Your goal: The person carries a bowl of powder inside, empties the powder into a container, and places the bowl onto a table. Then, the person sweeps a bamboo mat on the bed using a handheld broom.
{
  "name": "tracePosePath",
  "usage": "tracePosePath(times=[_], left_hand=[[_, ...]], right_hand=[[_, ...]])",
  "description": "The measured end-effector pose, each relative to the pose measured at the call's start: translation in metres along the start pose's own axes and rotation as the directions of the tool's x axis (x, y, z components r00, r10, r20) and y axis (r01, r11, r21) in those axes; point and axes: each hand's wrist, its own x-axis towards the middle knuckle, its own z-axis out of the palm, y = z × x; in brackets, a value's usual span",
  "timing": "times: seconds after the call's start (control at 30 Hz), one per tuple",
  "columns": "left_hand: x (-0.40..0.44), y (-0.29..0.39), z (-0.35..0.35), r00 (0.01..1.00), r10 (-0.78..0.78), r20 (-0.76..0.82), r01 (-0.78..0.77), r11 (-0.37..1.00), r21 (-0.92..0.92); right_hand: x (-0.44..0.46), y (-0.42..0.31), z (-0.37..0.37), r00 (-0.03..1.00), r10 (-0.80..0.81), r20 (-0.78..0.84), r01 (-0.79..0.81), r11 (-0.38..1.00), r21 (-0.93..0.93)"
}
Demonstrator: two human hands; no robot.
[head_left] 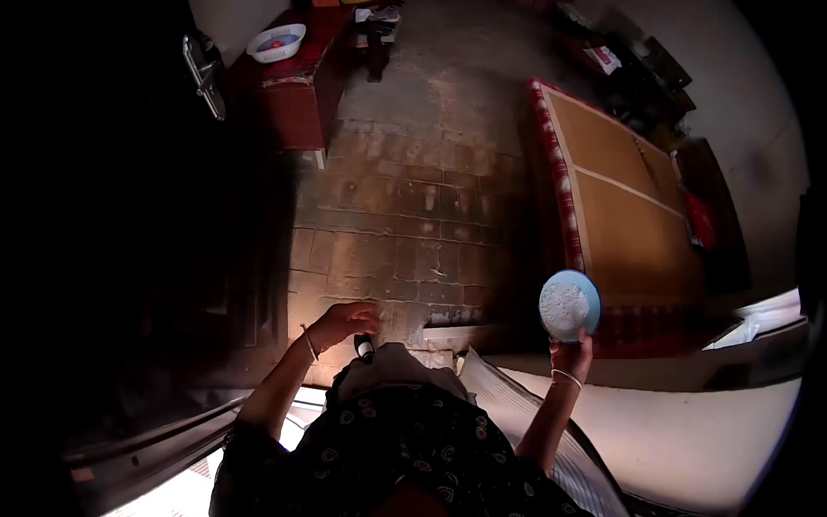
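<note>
My right hand [572, 355] grips the near rim of a light blue bowl [593, 293], held out to the right. White powder [564, 310], which looks like flour, fills much of it. A pale bangle circles that wrist. In front of my body on the left, my left hand [343, 322] hangs in the air with its fingers loosely bent and apart, holding nothing that I can see. A bangle shows on this wrist too. Below it, part of a dark shoe [363, 346] peeks out.
A low brown-topped table [637, 215] with a red checked edge stands to the right. At the far left, a red cabinet [293, 108] bears a white plastic basket [277, 43]. Brick flooring [396, 207] runs between them. A door handle [203, 77] juts out at the dark left. A striped curtain [525, 414] hangs beside me.
</note>
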Motion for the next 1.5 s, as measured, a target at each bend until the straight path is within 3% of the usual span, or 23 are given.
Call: tracePosePath(times=[0.07, 0.17, 0.27, 0.37, 0.5, 0.57, 0.63, 0.7, 0.83, 0.97, 1.0, 1.1, 1.3, 1.4, 1.5], left_hand=[[0.030, -0.004, -0.016, 0.992, -0.075, -0.104, 0.074, 0.997, -0.010], [0.063, -0.023, -0.025, 0.996, -0.051, -0.071, 0.050, 0.999, -0.016], [0.093, 0.062, -0.044, 0.996, -0.085, 0.007, 0.085, 0.996, -0.023], [0.169, 0.063, -0.068, 0.995, -0.103, 0.000, 0.103, 0.991, -0.080], [0.243, 0.076, -0.099, 0.981, -0.116, -0.153, 0.108, 0.993, -0.055], [0.284, 0.057, -0.128, 0.965, -0.160, -0.206, 0.092, 0.947, -0.306], [0.309, 0.055, -0.144, 0.910, -0.278, -0.308, 0.138, 0.903, -0.408], [0.329, 0.061, -0.159, 0.853, -0.270, -0.446, 0.188, 0.957, -0.220], [0.379, 0.066, -0.183, 0.778, -0.292, -0.557, 0.143, 0.944, -0.296], [0.446, 0.082, -0.219, 0.747, -0.264, -0.610, 0.129, 0.958, -0.256], [0.466, 0.093, -0.230, 0.752, -0.236, -0.616, 0.140, 0.969, -0.201], [0.522, 0.128, -0.269, 0.764, -0.248, -0.596, 0.106, 0.959, -0.264], [0.640, 0.221, -0.343, 0.794, -0.140, -0.592, 0.042, 0.983, -0.176], [0.692, 0.268, -0.362, 0.849, -0.027, -0.527, -0.034, 0.994, -0.106], [0.752, 0.308, -0.375, 0.878, -0.031, -0.478, -0.003, 0.997, -0.071]], right_hand=[[0.035, 0.000, 0.002, 1.000, -0.011, 0.000, 0.011, 0.999, 0.050], [0.057, 0.014, 0.011, 0.997, -0.049, -0.055, 0.052, 0.997, 0.056], [0.079, 0.023, 0.068, 0.999, 0.035, -0.034, -0.029, 0.989, 0.142], [0.135, 0.035, 0.087, 0.994, 0.054, -0.095, -0.049, 0.998, 0.050], [0.222, 0.041, 0.103, 0.998, 0.041, -0.057, -0.038, 0.997, 0.062], [0.273, 0.034, 0.119, 0.998, 0.026, -0.054, -0.024, 0.999, 0.041], [0.319, 0.025, 0.135, 0.999, 0.029, -0.028, -0.028, 1.000, 0.013], [0.365, 0.018, 0.158, 0.999, 0.043, -0.030, -0.043, 0.999, -0.001], [0.446, 0.005, 0.195, 0.999, 0.054, -0.009, -0.054, 0.995, -0.079], [0.527, 0.009, 0.230, 0.996, 0.088, 0.030, -0.086, 0.994, -0.061], [0.549, 0.012, 0.237, 0.995, 0.095, 0.037, -0.093, 0.994, -0.062], [0.607, 0.021, 0.256, 0.983, 0.178, 0.044, -0.172, 0.978, -0.114], [0.693, 0.007, 0.353, 0.997, 0.073, 0.008, -0.072, 0.995, -0.062], [0.737, 0.010, 0.373, 0.993, 0.118, 0.004, -0.118, 0.992, -0.049], [0.777, 0.004, 0.403, 0.994, 0.109, -0.009, -0.109, 0.993, -0.046]])
